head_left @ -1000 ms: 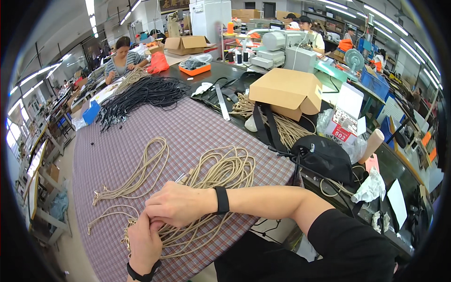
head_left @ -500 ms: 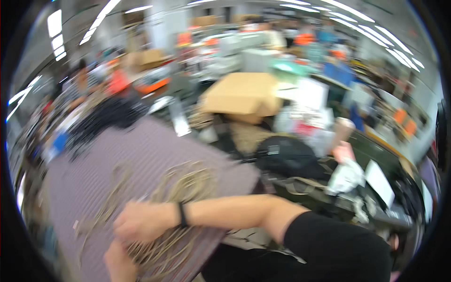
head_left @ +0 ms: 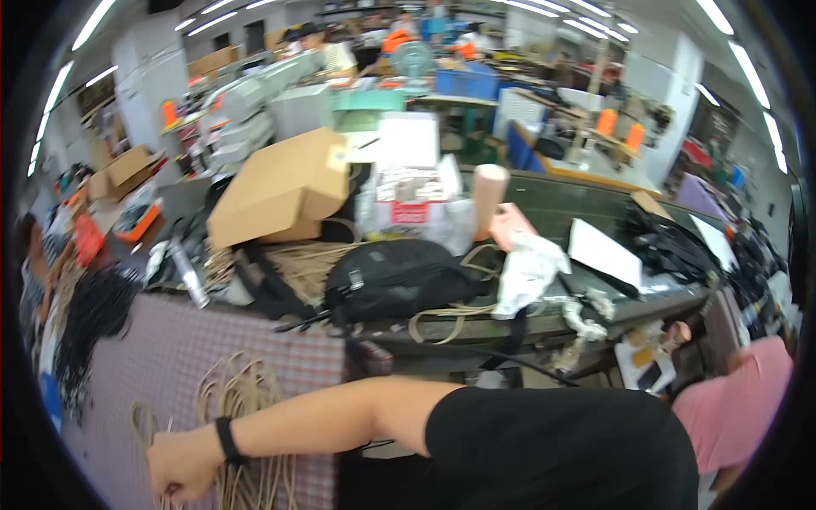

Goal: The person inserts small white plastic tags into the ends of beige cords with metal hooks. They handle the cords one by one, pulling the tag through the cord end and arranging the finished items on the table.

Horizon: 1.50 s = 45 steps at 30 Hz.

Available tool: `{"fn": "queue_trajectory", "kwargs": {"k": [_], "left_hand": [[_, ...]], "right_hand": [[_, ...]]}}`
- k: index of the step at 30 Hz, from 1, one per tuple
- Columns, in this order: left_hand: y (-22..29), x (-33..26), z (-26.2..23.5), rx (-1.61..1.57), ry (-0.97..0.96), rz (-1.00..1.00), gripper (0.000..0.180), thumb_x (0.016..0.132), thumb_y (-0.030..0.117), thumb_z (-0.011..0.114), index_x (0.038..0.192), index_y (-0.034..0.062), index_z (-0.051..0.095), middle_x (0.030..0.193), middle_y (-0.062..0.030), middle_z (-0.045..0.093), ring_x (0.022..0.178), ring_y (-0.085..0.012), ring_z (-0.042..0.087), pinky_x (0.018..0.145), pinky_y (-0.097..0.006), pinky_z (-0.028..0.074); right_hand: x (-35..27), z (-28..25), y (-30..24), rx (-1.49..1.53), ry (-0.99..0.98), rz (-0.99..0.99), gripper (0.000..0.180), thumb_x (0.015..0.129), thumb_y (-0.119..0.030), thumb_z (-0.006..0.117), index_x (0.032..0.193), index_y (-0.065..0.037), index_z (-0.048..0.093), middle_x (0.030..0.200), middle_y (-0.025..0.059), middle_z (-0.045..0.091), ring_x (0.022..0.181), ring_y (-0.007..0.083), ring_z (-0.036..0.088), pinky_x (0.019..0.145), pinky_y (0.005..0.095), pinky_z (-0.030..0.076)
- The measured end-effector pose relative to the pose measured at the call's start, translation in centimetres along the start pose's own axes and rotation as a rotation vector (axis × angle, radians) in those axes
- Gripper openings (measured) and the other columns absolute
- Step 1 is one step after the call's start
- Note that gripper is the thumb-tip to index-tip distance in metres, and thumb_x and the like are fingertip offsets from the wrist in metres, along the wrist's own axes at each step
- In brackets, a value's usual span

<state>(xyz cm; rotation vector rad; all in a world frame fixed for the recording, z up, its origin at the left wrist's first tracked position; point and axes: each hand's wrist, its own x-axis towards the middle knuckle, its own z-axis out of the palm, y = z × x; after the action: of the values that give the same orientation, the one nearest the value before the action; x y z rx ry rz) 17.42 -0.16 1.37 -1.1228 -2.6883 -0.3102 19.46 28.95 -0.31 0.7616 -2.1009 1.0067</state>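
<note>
My right hand, with a black band on its wrist, lies low at the left on a bundle of tan cords, and its fingers curl down around some of them. The cords lie in loops on a purple checked cloth that covers the table. My right arm, in a black sleeve, reaches across the bottom of the view from the right. My left hand is out of view.
A pile of black cords lies at the cloth's far left. Beyond the cloth are a cardboard box, a black bag, a beige roll and crumpled white plastic. A person sits far left.
The view has swung to the right, so the cloth and cords slid to the lower left. My left hand has left the view. My right hand stays on the tan cords.
</note>
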Motion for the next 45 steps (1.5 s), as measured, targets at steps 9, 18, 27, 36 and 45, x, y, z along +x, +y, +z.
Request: {"fn": "queue_trajectory", "kwargs": {"k": [9, 18, 27, 36, 45], "left_hand": [[1.8, 0.6, 1.1, -0.137, 0.093, 0.264, 0.017, 0.105, 0.009, 0.056, 0.09, 0.0023, 0.058, 0.077, -0.0217, 0.058, 0.071, -0.0497, 0.059, 0.062, -0.057, 0.042], [2.1, 0.2, 0.8, -0.248, 0.171, 0.305, 0.014, 0.1, 0.01, 0.068, 0.091, 0.0061, 0.059, 0.074, -0.014, 0.064, 0.062, -0.0383, 0.064, 0.057, -0.047, 0.05], [2.5, 0.4, 0.2, -0.244, 0.133, 0.271, 0.015, 0.097, 0.005, 0.069, 0.089, 0.0043, 0.056, 0.075, -0.0157, 0.063, 0.066, -0.0401, 0.064, 0.059, -0.051, 0.048], [2.2, 0.5, 0.0, -0.282, 0.232, 0.292, 0.009, 0.092, 0.0, 0.069, 0.094, 0.0055, 0.061, 0.08, -0.0125, 0.061, 0.068, -0.0363, 0.065, 0.059, -0.046, 0.05], [1.4, 0.1, 0.2, -0.261, 0.22, 0.283, 0.011, 0.092, 0.001, 0.07, 0.099, 0.0045, 0.063, 0.083, -0.0107, 0.062, 0.067, -0.0351, 0.065, 0.058, -0.047, 0.05]], "right_hand": [[0.1, -0.6, -3.0, 0.17, -0.206, 0.037, 0.011, 0.101, -0.014, 0.068, 0.103, -0.004, 0.063, 0.091, 0.0168, 0.068, 0.089, 0.0424, 0.068, 0.076, 0.051, 0.054], [0.2, 0.6, -5.9, 0.288, -0.109, -0.015, 0.014, 0.104, -0.016, 0.069, 0.101, -0.005, 0.062, 0.095, 0.0124, 0.07, 0.091, 0.0361, 0.069, 0.086, 0.0444, 0.054], [0.9, -4.1, -4.4, 0.851, 0.064, 0.36, 0.016, 0.113, -0.02, 0.064, 0.116, -0.005, 0.059, 0.088, -0.0007, 0.066, 0.073, 0.0112, 0.064, 0.072, 0.0312, 0.054], [1.3, -1.4, -6.5, -0.068, -0.171, -0.063, 0.029, 0.087, -0.024, 0.09, 0.105, -0.01, 0.071, 0.09, 0.0047, 0.065, 0.07, 0.0263, 0.067, 0.059, 0.0383, 0.054], [0.9, -0.3, -7.3, -0.149, -0.234, -0.048, 0.022, 0.089, -0.01, 0.083, 0.105, -0.009, 0.068, 0.104, 0.0052, 0.063, 0.075, 0.0291, 0.069, 0.061, 0.0401, 0.056]]}}
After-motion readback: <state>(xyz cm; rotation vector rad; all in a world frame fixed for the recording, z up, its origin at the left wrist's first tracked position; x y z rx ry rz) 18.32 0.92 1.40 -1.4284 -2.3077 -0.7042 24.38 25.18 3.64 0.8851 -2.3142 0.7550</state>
